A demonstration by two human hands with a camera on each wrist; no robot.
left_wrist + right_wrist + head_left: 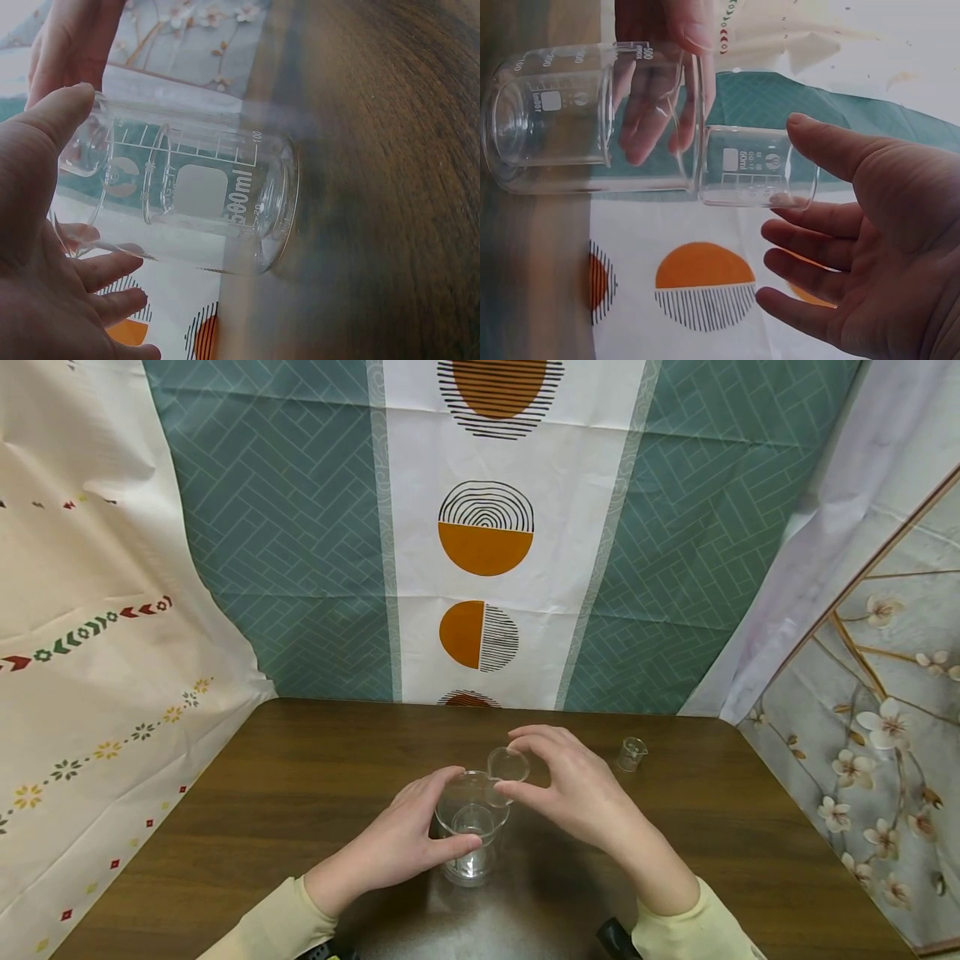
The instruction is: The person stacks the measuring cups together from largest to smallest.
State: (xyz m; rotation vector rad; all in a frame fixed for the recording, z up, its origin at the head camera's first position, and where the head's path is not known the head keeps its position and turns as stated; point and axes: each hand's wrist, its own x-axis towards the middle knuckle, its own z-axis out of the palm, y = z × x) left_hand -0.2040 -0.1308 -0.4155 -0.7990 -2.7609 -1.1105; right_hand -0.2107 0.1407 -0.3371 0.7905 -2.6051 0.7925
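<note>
A large clear glass beaker (202,191) marked 500ml stands upright on the table. My left hand (399,839) holds it near the rim, thumb on the near side and fingers on the far side. Inside it sits a smaller beaker (551,105) marked 100ml. My right hand (581,787) pinches a 50ml beaker (746,169) near its rim between thumb and fingers. That beaker is upright above the right part of the large beaker's mouth, its base right at the rim in the right wrist view.
A tiny glass beaker (631,754) with a spout stands at the back right of the brown wooden table (315,760). Patterned cloth (300,527) hangs behind the table, with more cloth on both sides. A black strap end (617,937) shows by the right sleeve.
</note>
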